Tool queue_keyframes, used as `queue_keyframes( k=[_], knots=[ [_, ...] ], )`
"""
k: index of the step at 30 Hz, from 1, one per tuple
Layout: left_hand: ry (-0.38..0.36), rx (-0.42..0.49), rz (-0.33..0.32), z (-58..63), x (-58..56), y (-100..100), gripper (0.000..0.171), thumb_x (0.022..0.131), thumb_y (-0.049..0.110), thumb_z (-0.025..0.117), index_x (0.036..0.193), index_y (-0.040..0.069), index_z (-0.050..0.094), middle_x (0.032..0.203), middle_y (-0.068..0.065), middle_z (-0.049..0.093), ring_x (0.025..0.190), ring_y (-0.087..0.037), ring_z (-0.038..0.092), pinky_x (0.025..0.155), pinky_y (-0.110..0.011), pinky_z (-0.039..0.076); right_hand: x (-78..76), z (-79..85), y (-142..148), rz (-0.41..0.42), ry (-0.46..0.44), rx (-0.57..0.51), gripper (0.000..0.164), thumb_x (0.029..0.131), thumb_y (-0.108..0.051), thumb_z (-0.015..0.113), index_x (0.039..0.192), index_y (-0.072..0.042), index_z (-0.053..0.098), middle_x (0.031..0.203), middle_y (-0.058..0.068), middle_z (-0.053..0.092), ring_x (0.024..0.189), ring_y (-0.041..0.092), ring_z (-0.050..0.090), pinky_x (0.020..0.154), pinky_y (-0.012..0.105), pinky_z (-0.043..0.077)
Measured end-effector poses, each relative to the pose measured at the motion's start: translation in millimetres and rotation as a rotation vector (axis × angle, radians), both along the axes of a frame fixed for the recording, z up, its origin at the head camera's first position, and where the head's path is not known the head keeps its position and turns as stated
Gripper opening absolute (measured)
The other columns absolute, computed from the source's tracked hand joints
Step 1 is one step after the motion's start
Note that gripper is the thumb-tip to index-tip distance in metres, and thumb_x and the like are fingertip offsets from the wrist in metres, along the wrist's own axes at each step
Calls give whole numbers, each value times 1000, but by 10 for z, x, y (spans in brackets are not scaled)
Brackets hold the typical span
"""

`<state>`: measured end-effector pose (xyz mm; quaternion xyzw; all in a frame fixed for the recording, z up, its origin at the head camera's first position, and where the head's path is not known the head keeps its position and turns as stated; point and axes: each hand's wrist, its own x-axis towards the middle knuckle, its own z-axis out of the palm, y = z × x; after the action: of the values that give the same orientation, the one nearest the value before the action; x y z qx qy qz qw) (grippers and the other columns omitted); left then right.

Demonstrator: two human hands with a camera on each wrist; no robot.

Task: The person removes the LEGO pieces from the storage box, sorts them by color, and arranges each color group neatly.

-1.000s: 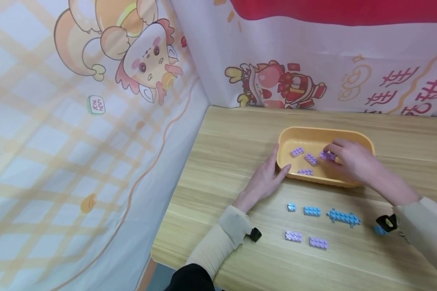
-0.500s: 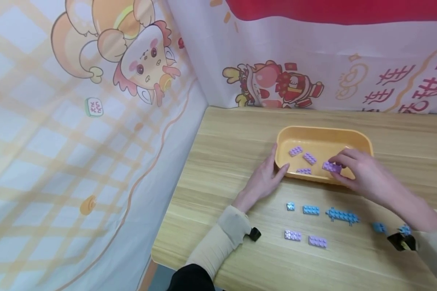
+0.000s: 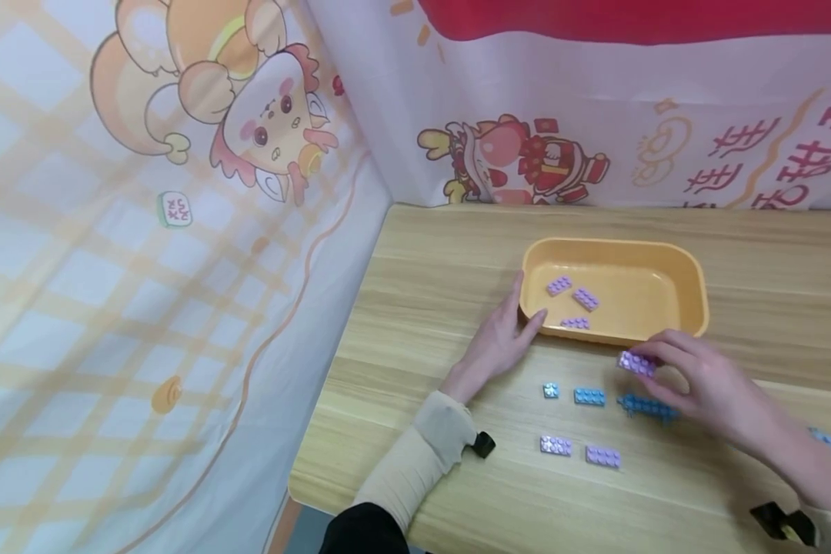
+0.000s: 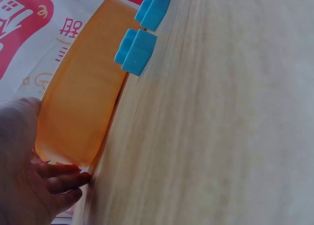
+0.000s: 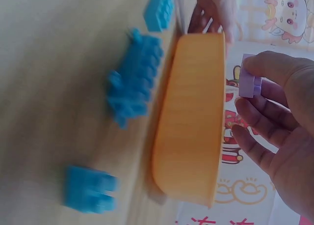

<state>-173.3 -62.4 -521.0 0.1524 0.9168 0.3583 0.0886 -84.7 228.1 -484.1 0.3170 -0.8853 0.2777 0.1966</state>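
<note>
My right hand (image 3: 709,385) pinches a purple building block (image 3: 637,363) between thumb and fingers, just off the front side of a yellow plastic tray (image 3: 692,308). In the right wrist view that block (image 5: 247,76) is up in the air. Around the tray's left end, my left hand (image 3: 495,338) holds on, thumb at the front corner and fingers along the outside. Inside the tray lie a purple block (image 3: 559,285), a second one (image 3: 585,298) and a third (image 3: 575,323). Below my right hand is a long blue piece (image 3: 644,408) with side knobs, partly covered.
On the wooden table (image 3: 415,308), a small blue block (image 3: 550,391) and a blue block (image 3: 589,397) line up before the tray. Nearer me lie two purple blocks, one left (image 3: 555,445) and one right (image 3: 602,456). A blue piece (image 3: 822,438) shows beyond my right forearm.
My right hand has lifted a purple block out of the tray and brought it toward me, past the front rim. The left hand stays at the tray's left end.
</note>
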Motion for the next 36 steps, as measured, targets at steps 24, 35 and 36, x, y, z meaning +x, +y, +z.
queue_keyframes(
  k=[24, 35, 36],
  knots=[
    [7, -8, -1, -3, -8, -4, 86, 115, 61, 41, 179, 25, -4, 184, -4, 23, 166, -27, 38, 139, -40, 32, 908, -499, 38, -67, -189, 50, 56, 60, -11, 99, 110, -28, 81, 111, -11, 78, 100, 8, 73, 100, -5, 43],
    [9, -4, -9, -18, -12, 2, 86, 115, 61, 41, 179, 24, -3, 184, -6, 23, 166, -27, 38, 139, -40, 33, 1104, -624, -17, -69, -271, 153, 51, 64, -12, 104, 104, -34, 81, 107, -23, 69, 96, -1, 67, 77, 24, 65],
    [10, -1, -11, -19, -13, 2, 86, 115, 61, 41, 179, 24, -3, 184, -6, 23, 166, -27, 38, 139, -40, 33, 1120, -631, -28, -75, -284, 160, 50, 65, -13, 104, 104, -34, 81, 107, -23, 69, 96, 0, 68, 77, 26, 66]
  ],
)
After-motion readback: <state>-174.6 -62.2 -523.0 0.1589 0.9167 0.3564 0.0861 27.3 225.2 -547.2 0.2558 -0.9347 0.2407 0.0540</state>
